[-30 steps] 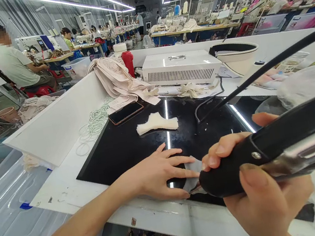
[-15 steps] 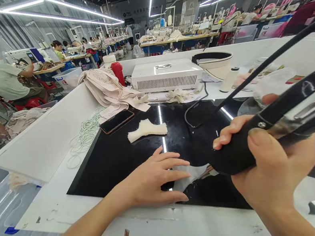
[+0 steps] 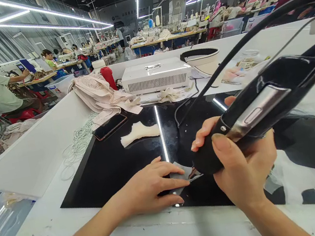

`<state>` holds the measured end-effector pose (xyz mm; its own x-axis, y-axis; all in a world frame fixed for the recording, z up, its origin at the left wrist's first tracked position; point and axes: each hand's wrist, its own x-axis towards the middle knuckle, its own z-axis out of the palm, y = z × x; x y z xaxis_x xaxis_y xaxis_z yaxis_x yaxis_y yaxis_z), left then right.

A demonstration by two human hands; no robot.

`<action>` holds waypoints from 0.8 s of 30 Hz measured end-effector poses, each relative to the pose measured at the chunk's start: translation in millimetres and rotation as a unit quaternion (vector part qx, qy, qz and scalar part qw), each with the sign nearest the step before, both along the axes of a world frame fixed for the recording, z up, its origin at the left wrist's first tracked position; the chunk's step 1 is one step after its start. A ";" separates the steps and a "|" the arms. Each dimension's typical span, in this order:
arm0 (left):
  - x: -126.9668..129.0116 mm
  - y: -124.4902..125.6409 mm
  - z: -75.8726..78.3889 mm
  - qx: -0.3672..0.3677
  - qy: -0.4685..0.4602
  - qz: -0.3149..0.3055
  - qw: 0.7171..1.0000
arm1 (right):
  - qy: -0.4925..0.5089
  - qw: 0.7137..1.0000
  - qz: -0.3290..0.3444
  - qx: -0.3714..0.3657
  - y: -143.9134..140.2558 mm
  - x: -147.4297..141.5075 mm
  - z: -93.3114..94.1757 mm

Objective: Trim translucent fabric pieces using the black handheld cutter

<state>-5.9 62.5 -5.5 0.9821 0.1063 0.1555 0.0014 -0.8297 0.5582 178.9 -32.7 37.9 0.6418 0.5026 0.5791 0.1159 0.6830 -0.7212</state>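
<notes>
My left hand (image 3: 157, 185) lies flat on the black board (image 3: 116, 162), fingers stretched out and slightly apart. Its fingertips press on a small thin translucent grey-white piece (image 3: 177, 169). My right hand (image 3: 241, 160) is wrapped round a black corded hand tool with a silver trigger (image 3: 254, 113), thumb on the near side. The tool's copper-coloured tip (image 3: 193, 173) meets the right edge of the translucent piece; exactly how it touches is too small to tell. Beyond my left hand lies a cream foam-like piece (image 3: 139, 132).
A phone (image 3: 110, 126) and tangled pale green cord (image 3: 79, 140) lie on the left. Behind stand beige fabric pieces (image 3: 92, 91), a white vented box (image 3: 155, 77) and a cream bucket (image 3: 205, 62). Thin white sheets (image 3: 296, 179) lie right. A black cable (image 3: 226, 61) crosses above the board.
My right hand has brought the tool left and tilted it, its tip now at the translucent piece beside my left fingertips. The whole view has shifted a little.
</notes>
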 end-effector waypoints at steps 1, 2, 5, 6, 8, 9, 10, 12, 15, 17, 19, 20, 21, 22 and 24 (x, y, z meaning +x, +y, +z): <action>0.1 0.0 0.3 0.000 0.001 0.000 1.000 | -0.003 1.000 0.001 0.002 -0.6 0.1 -0.6; 0.1 -0.1 0.6 0.000 0.002 0.000 1.000 | -0.005 1.000 0.003 0.003 -1.2 0.3 -1.2; -0.3 -0.1 1.3 0.000 0.006 0.000 1.000 | -0.006 1.000 0.011 0.005 -3.0 0.4 -2.5; -0.5 0.0 1.5 0.000 0.008 0.000 1.000 | -0.005 1.000 0.013 0.006 -3.4 0.3 -2.7; -0.8 0.2 1.9 -0.001 0.011 -0.001 1.000 | 0.000 1.000 0.014 0.007 -3.8 -0.5 -2.7; -0.9 0.3 2.1 0.000 0.012 -0.002 1.000 | 0.002 1.000 0.014 0.007 -3.8 -1.2 -2.6; -1.1 0.5 2.1 0.000 0.012 -0.004 1.000 | 0.004 1.000 0.014 0.007 -3.7 -1.9 -2.5; -1.5 1.0 2.3 0.001 0.014 -0.009 1.000 | 0.005 1.000 0.014 0.006 -3.3 -3.5 -2.1; -2.3 2.0 3.1 0.000 0.022 -0.019 1.000 | 0.006 1.000 0.008 0.005 -2.8 -5.7 -1.6; -2.7 2.7 4.7 -0.007 0.028 -0.022 0.999 | 0.006 1.000 0.008 0.005 -2.6 -6.5 -1.3; -2.8 3.0 7.0 -0.026 0.034 -0.017 0.999 | 0.005 1.000 0.009 0.007 -2.6 -6.8 -1.3; -2.8 2.9 8.2 -0.038 0.036 -0.011 0.999 | 0.005 1.000 0.008 0.008 -2.8 -6.8 -1.4; -2.7 2.8 9.3 -0.048 0.038 -0.006 0.998 | 0.005 1.000 0.007 0.008 -3.0 -6.8 -1.6; -2.6 2.5 10.2 -0.056 0.039 -0.002 0.998 | 0.004 1.000 0.007 0.008 -3.4 -6.8 -1.8; -2.3 1.9 11.0 -0.060 0.040 0.002 0.997 | 0.007 1.000 0.014 0.006 -4.4 -7.0 -2.4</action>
<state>-8.2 64.5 5.5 0.9905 0.1231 0.0619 0.0533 -0.7569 0.6514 171.9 -37.2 35.5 0.6360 0.5135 0.5760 0.0871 0.6939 -0.7148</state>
